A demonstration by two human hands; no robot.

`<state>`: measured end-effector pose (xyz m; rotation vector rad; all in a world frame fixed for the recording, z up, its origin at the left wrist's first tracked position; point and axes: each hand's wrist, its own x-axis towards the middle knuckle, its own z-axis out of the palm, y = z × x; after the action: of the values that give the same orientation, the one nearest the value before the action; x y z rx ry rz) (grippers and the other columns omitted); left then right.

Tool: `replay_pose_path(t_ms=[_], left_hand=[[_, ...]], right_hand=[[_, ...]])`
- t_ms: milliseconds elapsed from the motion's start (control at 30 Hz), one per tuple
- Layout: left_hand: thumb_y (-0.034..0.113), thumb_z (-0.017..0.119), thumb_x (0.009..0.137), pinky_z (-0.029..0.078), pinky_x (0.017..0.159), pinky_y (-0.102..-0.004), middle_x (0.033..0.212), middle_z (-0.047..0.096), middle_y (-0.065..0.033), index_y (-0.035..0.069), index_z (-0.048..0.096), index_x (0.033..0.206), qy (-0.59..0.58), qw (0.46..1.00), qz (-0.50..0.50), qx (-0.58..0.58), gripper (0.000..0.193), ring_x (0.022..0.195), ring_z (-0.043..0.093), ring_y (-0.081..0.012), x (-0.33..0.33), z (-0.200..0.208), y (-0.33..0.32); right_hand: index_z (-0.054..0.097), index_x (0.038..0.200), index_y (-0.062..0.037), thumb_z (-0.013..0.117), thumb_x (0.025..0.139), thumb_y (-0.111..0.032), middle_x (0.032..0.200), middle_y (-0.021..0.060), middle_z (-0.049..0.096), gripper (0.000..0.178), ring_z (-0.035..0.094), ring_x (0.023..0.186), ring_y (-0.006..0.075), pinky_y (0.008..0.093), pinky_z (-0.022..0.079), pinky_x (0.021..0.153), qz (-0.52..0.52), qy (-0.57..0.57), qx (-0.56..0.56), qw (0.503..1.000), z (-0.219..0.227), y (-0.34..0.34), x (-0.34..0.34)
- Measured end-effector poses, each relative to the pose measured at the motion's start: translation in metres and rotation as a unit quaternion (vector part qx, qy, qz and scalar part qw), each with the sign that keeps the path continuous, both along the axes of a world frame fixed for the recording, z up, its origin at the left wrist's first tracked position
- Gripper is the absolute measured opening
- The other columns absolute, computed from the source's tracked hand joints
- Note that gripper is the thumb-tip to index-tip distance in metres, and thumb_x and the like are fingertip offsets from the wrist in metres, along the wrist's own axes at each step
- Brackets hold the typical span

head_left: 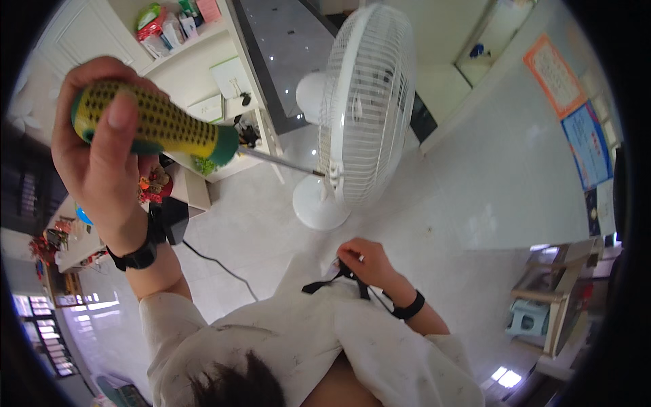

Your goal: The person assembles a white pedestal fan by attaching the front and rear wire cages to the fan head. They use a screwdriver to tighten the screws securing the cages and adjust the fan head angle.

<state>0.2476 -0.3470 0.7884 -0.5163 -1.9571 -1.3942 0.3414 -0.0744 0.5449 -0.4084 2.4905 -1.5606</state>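
My left hand (102, 142), raised at the upper left, is wrapped round the fat yellow-and-green handle of a screwdriver (173, 132). Its metal shaft slants right, and the tip lies by the lower clip on the rim of a white fan (369, 108); whether they touch I cannot tell. The fan is seen nearly edge-on, wire guard to the right, motor housing to the left, above a round white base (319, 207). Low in front of my body, my right hand (369, 261) is closed, its fingers pinching a black strap (332, 279). The fingertips are partly hidden.
Left of the fan stands a white shelf unit (196, 44) holding packets and boxes. A black cable (224, 266) hangs near my left wrist, which bears a black band and box (175, 220). At the right are a white panel (522, 169) and a wooden rack with a light-blue stool (529, 317).
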Motion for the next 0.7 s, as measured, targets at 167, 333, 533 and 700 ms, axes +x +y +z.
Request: replay_pose_path(t_ms=[167, 333, 533, 700], left_hand=[[0.026, 0.064, 0.079, 0.028, 0.037, -0.0161, 0.075, 0.062, -0.0090, 0.002, 0.054, 0.098, -0.006, 0.999, -0.049, 0.005, 0.032, 0.048, 0.048, -0.0057, -0.027, -0.007, -0.002], [0.026, 0.061, 0.080, 0.030, 0.037, -0.0163, 0.077, 0.062, -0.0131, 0.000, 0.052, 0.100, 0.014, 0.991, -0.130, -0.005, 0.034, 0.049, 0.050, -0.0075, -0.078, -0.034, -0.028], [0.028, 0.059, 0.081, 0.034, 0.036, -0.0172, 0.083, 0.060, -0.0167, -0.001, 0.048, 0.105, -0.027, 0.922, -0.385, -0.008, 0.039, 0.053, 0.052, -0.0109, -0.163, -0.051, -0.064], [0.027, 0.057, 0.081, 0.031, 0.033, -0.0167, 0.081, 0.061, -0.0150, 0.000, 0.049, 0.101, -0.066, 0.902, -0.427, -0.001, 0.035, 0.053, 0.052, -0.0093, -0.198, -0.055, -0.059]], right_hand=[[0.061, 0.081, -0.0019, 0.068, 0.073, -0.003, 0.074, 0.0081, 0.060, 0.010, 0.056, 0.056, 0.0176, 0.0247, 0.045, 0.049, -0.179, 0.158, -0.034, 0.970, 0.023, -0.012, -0.001], [0.056, 0.079, -0.0050, 0.083, 0.057, -0.016, 0.080, 0.0089, 0.056, 0.037, 0.055, 0.062, 0.0203, 0.0272, 0.045, 0.050, -0.386, 0.352, 0.088, 0.848, 0.020, -0.048, -0.024], [0.048, 0.082, -0.0068, 0.087, 0.052, -0.026, 0.079, 0.0063, 0.048, 0.053, 0.046, 0.063, 0.0186, 0.0276, 0.039, 0.051, -0.608, 0.327, 0.167, 0.704, -0.008, -0.116, -0.064], [0.047, 0.081, -0.0060, 0.080, 0.064, -0.033, 0.076, 0.0058, 0.046, 0.046, 0.044, 0.059, 0.0192, 0.0299, 0.038, 0.049, -0.669, 0.268, 0.216, 0.658, -0.003, -0.131, -0.078]])
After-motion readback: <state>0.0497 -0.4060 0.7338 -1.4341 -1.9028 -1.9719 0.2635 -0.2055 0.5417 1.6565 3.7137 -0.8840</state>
